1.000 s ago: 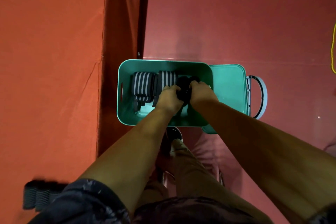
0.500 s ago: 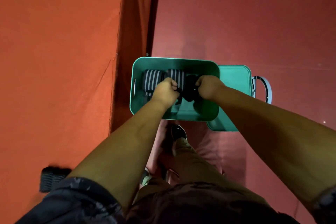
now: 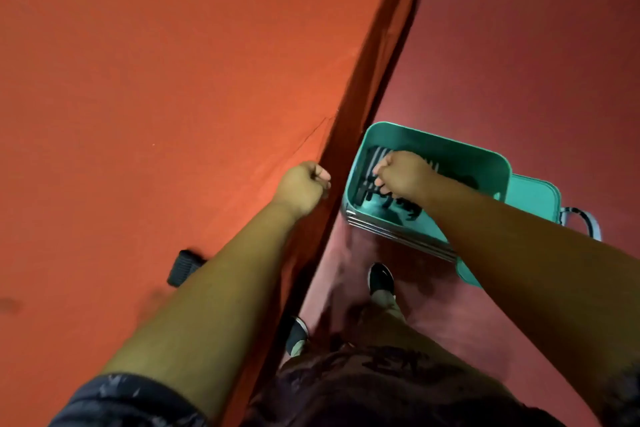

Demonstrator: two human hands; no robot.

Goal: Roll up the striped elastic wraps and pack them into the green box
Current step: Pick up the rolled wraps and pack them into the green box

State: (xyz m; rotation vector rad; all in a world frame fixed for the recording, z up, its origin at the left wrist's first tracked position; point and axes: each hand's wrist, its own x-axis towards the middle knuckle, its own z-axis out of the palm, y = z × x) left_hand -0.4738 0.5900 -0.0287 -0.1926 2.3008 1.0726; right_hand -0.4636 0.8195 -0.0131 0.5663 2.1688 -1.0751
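A dark ribbed roll (image 3: pixel 183 267) is lying on the orange table (image 3: pixel 156 97), partly behind the person's left forearm. Further right, the left hand (image 3: pixel 304 185) is hovering over the table's edge, its fingers curling into a tight fist with nothing visible in it. Beside the table, the green box (image 3: pixel 450 146) is sitting open on the red floor (image 3: pixel 519 62), and the striped elastic wraps (image 3: pixel 367 180) are lying rolled inside it, at its left end. The right hand (image 3: pixel 403 177) is reaching into the box, its fingers bending down onto those wraps; blur is hiding whether it is gripping one. The box's green lid (image 3: pixel 535 198) is lying just beside the box, on its right.
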